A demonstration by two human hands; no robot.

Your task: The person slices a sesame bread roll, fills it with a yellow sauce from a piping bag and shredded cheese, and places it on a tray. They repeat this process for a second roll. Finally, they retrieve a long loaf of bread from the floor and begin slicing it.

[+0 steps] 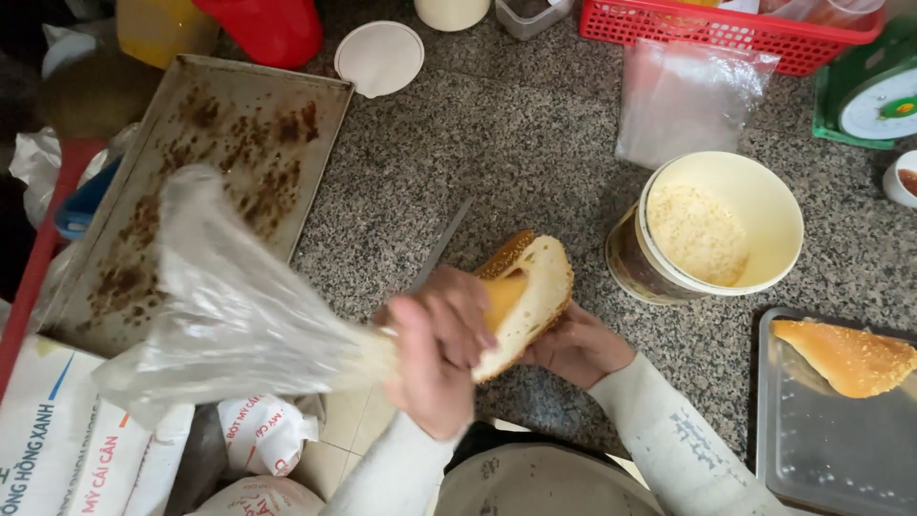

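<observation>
My left hand (435, 349) is closed around the twisted neck of a clear plastic piping bag (239, 306), whose loose end billows to the left over the baking tray. The bag's tip points into a split sesame bun (535, 277), where yellow filling (501, 296) shows in the cut. My right hand (576, 346) cups the bun from below and holds it tilted just above the speckled granite counter (497, 143).
A stained metal baking tray (220, 143) lies at the left. A knife (441, 244) lies behind the bun. A round tub (764, 191) of pale crumbs stands at the right. A steel tray (821, 449) holds another bun (845, 355). At the back: red basket (707, 29), plastic bag (683, 96), green scale (874, 96), white lid (379, 57).
</observation>
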